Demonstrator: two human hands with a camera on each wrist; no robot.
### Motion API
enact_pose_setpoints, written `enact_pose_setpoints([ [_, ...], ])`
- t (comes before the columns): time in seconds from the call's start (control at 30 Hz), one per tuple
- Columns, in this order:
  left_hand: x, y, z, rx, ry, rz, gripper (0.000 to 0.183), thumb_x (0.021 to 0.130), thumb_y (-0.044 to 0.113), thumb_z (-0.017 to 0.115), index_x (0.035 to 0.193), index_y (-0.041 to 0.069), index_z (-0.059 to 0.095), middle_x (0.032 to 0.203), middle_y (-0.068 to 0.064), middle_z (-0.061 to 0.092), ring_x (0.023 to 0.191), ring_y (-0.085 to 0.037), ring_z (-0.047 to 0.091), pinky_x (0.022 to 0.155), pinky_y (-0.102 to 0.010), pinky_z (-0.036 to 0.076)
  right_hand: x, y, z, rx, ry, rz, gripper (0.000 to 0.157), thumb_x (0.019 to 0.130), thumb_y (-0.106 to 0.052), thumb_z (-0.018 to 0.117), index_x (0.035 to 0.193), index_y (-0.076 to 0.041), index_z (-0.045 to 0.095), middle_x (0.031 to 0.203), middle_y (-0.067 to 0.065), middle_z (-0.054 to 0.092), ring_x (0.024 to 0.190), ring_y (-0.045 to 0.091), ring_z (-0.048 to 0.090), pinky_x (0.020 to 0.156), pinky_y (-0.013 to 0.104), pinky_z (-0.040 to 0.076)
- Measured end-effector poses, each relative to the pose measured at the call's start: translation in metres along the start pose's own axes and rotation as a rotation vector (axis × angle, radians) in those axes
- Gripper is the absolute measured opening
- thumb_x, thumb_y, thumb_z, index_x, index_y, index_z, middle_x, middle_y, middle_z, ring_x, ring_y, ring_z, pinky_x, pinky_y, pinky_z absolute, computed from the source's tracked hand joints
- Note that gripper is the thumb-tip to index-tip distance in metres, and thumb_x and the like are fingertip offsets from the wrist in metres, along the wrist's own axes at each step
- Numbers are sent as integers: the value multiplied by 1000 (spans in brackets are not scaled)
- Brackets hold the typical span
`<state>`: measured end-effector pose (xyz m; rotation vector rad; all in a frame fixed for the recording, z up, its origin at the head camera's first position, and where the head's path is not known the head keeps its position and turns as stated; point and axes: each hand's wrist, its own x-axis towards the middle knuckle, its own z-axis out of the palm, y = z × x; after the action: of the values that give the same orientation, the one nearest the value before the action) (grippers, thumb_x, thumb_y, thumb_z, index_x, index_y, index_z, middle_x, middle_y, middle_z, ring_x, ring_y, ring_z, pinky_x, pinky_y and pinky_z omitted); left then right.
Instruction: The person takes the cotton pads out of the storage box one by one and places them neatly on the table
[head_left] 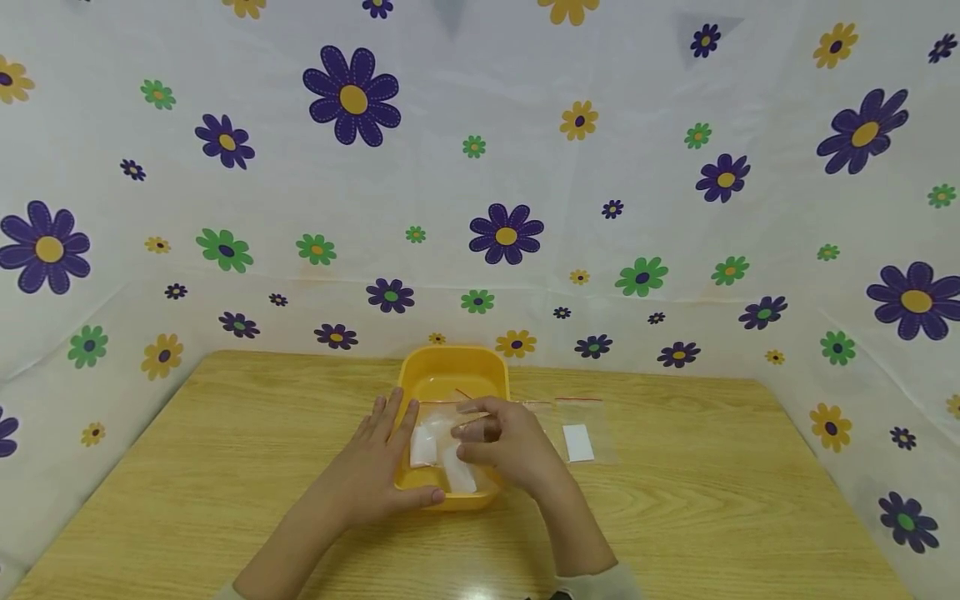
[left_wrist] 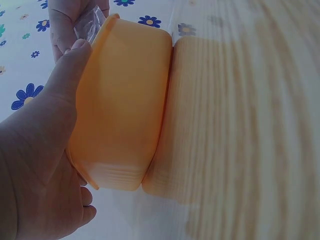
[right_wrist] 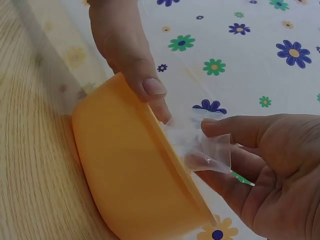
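Fingers of our right hand (head_left: 510,446) pinch a clear bag (right_wrist: 220,149) over the yellow tub (head_left: 453,357); our left hand (head_left: 378,467), fingers spread, touches its left rim; a flat bag (head_left: 581,427) lies right of it.

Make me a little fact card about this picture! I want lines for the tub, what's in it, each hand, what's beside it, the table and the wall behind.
Tub: yellow tub, upright
Inside: white pieces in clear plastic
Left hand: rests on the tub's rim
Right hand: pinches a clear bag
Beside the tub: red-edged bag holding a white rectangle
Table: wood-patterned
Behind: white cloth with purple, green and yellow flowers
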<state>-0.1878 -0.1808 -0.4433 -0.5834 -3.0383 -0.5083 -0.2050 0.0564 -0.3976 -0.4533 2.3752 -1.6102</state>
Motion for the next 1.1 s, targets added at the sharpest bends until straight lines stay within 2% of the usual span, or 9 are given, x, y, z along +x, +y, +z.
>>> enact_pose_setpoints([
  [0.13, 0, 0, 1, 1, 3, -3, 122, 75, 88, 51, 161, 10, 12, 167, -16, -5, 153, -42, 0, 121, -57, 18, -1, 0, 1, -80, 10, 9, 29, 89, -12, 74, 118, -14, 72, 109, 4, 73, 93, 18, 68, 77, 31, 59],
  [0.2, 0, 0, 1, 4, 5, -4, 122, 75, 88, 51, 161, 11, 12, 167, -16, -4, 153, -42, 0, 121, -57, 17, -1, 0, 1, -131, 20, 10, 23, 91, -11, 71, 113, -14, 75, 104, 5, 69, 89, 19, 65, 72, 30, 59],
  [0.27, 0, 0, 1, 5, 5, -4, 122, 75, 88, 51, 161, 11, 12, 167, -16, -4, 153, -42, 1, 121, -57, 17, 0, 0, 0, -155, 27, 9, 23, 92, -9, 70, 114, -14, 75, 99, 5, 67, 85, 19, 65, 68, 29, 58],
  [0.43, 0, 0, 0, -2, 3, -4, 120, 76, 85, 54, 161, 10, 12, 167, -16, -4, 153, -42, 1, 121, -57, 17, 1, 1, -1, -109, 71, -6, 26, 95, -6, 64, 120, -10, 70, 98, 2, 74, 85, 16, 68, 67, 29, 60],
  [0.5, 0, 1, 0, -5, 5, 0, 120, 77, 85, 55, 161, 9, 13, 167, -17, -3, 152, -43, 2, 121, -58, 18, 1, 0, -2, -76, 101, -6, 23, 96, -6, 63, 118, -9, 70, 102, 4, 75, 87, 16, 69, 68, 29, 61],
  [0.67, 0, 2, 0, -7, 3, -2, 122, 76, 86, 53, 160, 8, 14, 167, -17, -2, 152, -44, 3, 120, -58, 18, -1, -3, -7, -73, 155, 13, 17, 97, -9, 64, 108, -13, 75, 104, 6, 72, 77, 17, 68, 66, 31, 60],
  [0.73, 0, 2, 0, -7, 3, -4, 121, 76, 86, 54, 161, 9, 14, 167, -17, -2, 152, -44, 4, 120, -58, 19, -1, -3, -10, -82, 160, 21, 19, 96, -9, 65, 111, -15, 75, 99, 5, 71, 75, 17, 67, 66, 31, 60],
  [0.87, 1, 2, 0, -4, 9, 2, 120, 77, 84, 55, 161, 9, 14, 167, -18, -2, 152, -44, 4, 120, -58, 20, 0, -1, -13, -74, 151, 31, 23, 94, -7, 68, 117, -10, 71, 90, 2, 71, 79, 16, 66, 69, 29, 61],
  [1.1, 0, 3, 0, -9, -3, -10, 120, 76, 85, 56, 161, 11, 13, 167, -17, -3, 152, -44, 3, 120, -58, 19, 1, 4, -18, 2, 143, 38, 14, 96, -10, 66, 107, -6, 73, 95, 5, 73, 83, 19, 69, 71, 30, 61],
])
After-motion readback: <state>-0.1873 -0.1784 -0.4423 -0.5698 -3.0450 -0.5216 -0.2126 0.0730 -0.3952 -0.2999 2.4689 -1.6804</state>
